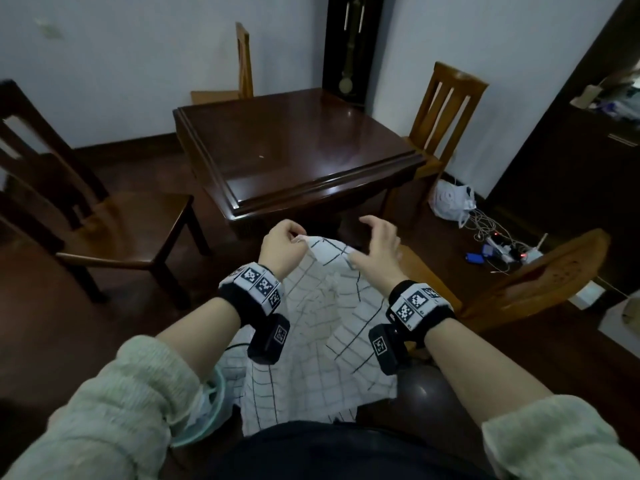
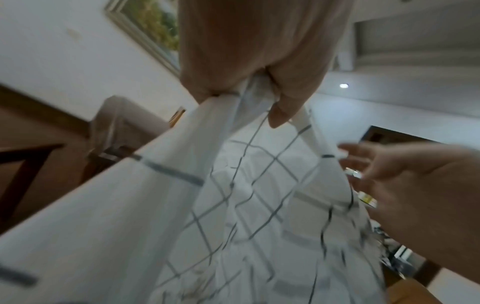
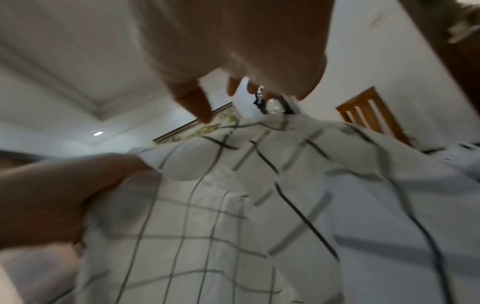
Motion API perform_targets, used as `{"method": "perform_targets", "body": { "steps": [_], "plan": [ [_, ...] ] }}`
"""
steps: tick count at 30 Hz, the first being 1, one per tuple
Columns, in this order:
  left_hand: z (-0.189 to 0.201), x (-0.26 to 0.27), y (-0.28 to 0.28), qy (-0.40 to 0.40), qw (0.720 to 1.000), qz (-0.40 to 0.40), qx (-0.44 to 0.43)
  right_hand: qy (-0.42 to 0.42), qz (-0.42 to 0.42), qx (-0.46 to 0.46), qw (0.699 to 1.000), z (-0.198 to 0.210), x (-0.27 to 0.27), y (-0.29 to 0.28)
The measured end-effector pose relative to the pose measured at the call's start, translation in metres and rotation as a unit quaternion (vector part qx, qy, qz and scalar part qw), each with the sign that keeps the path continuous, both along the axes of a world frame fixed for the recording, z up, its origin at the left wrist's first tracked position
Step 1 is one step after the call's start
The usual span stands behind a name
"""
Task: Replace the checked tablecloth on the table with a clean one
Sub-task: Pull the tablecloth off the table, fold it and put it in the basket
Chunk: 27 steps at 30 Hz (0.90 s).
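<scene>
Surface (image 1: 298,143) is dark glossy wood; checked tablecloth (image 1: 311,358) is thin, creased, matt white cloth; sleeves (image 1: 114,403) fuzzy knit.

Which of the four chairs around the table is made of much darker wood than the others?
The chair on the left, its seat turned toward the table. Its wood is deep brown, nearly black, while the other three are light orange-brown.

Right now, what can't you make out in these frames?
- Lower end of the checked tablecloth: head view, hidden behind the person's body; where it ends is unknown.
- Right hand: fingers spread beside the cloth; contact unclear, since both wrist views are blurred.
- Small items by the cables on the floor: too small to identify.
- Left hand grips a cloth edge; which edge is unclear.
</scene>
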<state>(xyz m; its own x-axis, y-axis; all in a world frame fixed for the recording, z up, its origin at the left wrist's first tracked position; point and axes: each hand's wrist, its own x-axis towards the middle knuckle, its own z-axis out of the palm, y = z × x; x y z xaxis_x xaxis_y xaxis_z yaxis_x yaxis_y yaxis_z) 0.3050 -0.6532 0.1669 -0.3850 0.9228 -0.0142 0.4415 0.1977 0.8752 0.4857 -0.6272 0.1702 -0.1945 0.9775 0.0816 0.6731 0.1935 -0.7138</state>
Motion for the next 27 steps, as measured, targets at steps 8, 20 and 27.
{"method": "perform_targets", "body": {
  "steps": [8, 20, 27],
  "plan": [
    [0.031, 0.016, 0.003, 0.121, 0.981, -0.148, -0.019, -0.078, -0.026, 0.007, 0.997, -0.002, -0.044, -0.012],
    [0.020, -0.002, 0.021, 0.199, 0.963, -0.166, -0.076, -0.228, -0.007, -0.017, 0.974, 0.008, -0.019, -0.005],
    [-0.003, -0.027, 0.020, 0.260, 0.946, -0.142, -0.134, -0.272, -0.009, -0.073, 0.960, 0.002, 0.016, 0.015]
  ]
}}
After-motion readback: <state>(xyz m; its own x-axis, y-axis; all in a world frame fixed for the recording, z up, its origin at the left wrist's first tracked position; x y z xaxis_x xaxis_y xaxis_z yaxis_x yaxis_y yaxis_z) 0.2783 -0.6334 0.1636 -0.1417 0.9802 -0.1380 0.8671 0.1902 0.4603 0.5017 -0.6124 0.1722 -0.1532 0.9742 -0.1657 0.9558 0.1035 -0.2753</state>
